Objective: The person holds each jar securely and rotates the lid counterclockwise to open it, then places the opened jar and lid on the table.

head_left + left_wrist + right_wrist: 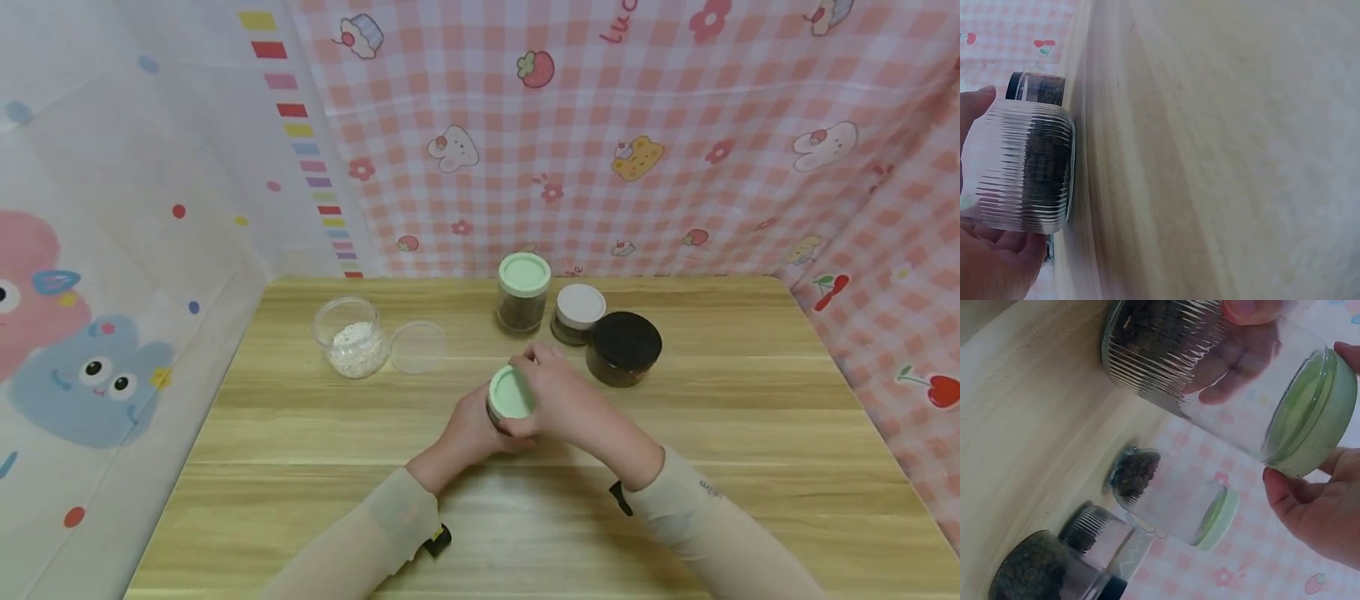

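Note:
A ribbed clear glass jar (pixel 1154 375) with dark contents at its bottom stands at the middle of the table, capped by a light green lid (pixel 510 393). My left hand (pixel 467 427) grips the jar's body, its fingers seen through the glass in the right wrist view. From above, my right hand (pixel 561 398) grips the lid's rim with thumb and fingers. The lid sits on the jar's mouth. In the left wrist view, the jar's ribbed side (pixel 1032 169) shows between the left thumb and fingers.
Behind stand another green-lidded jar (pixel 522 302), a small white-lidded jar (pixel 580 308) and a wide black-lidded jar (pixel 624 350), with dark contents. At left, a lidless clear tub (pixel 356 350) holds white flakes beside a clear disc-shaped lid (pixel 418 347). Printed cloths border the table.

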### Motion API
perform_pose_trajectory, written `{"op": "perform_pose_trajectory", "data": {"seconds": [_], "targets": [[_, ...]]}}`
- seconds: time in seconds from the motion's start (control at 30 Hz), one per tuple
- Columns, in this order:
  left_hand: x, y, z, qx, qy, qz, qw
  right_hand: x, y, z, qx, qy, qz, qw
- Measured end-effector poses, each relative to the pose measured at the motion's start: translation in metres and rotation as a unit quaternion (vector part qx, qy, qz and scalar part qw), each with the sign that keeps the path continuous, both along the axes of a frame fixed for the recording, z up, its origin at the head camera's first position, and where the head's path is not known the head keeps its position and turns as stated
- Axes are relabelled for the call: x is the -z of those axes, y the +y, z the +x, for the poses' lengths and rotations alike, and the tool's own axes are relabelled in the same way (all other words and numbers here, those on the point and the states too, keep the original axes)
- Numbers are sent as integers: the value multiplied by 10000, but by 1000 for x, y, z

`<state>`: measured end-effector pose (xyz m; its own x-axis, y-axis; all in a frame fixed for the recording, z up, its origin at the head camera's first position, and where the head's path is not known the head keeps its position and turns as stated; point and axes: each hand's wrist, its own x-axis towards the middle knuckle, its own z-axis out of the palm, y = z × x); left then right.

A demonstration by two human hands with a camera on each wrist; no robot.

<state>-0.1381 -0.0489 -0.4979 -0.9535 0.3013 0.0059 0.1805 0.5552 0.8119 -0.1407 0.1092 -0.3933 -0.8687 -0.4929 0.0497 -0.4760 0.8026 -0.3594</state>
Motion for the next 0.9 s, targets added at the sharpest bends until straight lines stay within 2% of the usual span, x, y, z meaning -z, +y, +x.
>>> {"op": "perform_pose_trajectory", "data": {"seconds": [0.2, 0.27, 0.33, 0.47, 0.57, 0.77, 0.9], "targets": [[0, -2, 0, 50, -32, 34, 10000, 1, 5, -5, -555, -85, -34, 9984], [1, -2, 0, 65, -47, 30, 10000, 1, 6, -5, -618, -66, 13, 9981], [0, -2, 0, 68, -96, 38, 9999, 1, 5, -3, -478, -8, 95, 9988], [-1, -1, 0, 95, -146, 72, 9998, -2, 2, 3, 55, 30, 152, 9999], [0, -1, 0, 99, -137, 94, 9998, -3, 1, 5, 180, 54, 80, 9998], [0, -2, 0, 39, -111, 88, 9999, -6, 2, 3, -205, -3, 11, 9998], [0, -2, 1, 117, -12, 50, 9999, -7, 4, 0, -534, -161, -10, 9984]]}}
